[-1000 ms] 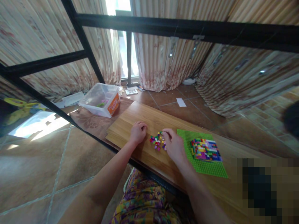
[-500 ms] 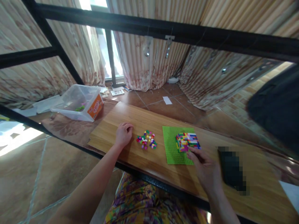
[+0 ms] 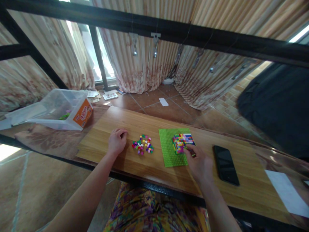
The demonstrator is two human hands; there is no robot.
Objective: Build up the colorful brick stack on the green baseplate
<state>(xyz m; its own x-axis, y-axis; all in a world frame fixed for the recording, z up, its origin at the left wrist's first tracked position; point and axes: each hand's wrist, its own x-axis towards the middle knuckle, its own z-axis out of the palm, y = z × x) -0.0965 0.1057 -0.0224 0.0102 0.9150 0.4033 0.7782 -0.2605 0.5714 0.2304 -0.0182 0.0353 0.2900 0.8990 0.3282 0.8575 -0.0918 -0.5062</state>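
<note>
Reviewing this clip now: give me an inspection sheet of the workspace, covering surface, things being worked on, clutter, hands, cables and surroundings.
Surface: wooden tabletop.
Work items: loose coloured bricks; green baseplate bearing a multicoloured brick build.
Clutter: black phone right of the baseplate; white sheet by the tabletop's right end.
Hands: left hand, loosely curled, beside the loose bricks; right hand at the build's near side, fingers bent; whether it grips a brick cannot be told.
Cables: nothing seen.
Surroundings: patterned curtains, black bar, tiled floor, clear plastic box with orange label.
</note>
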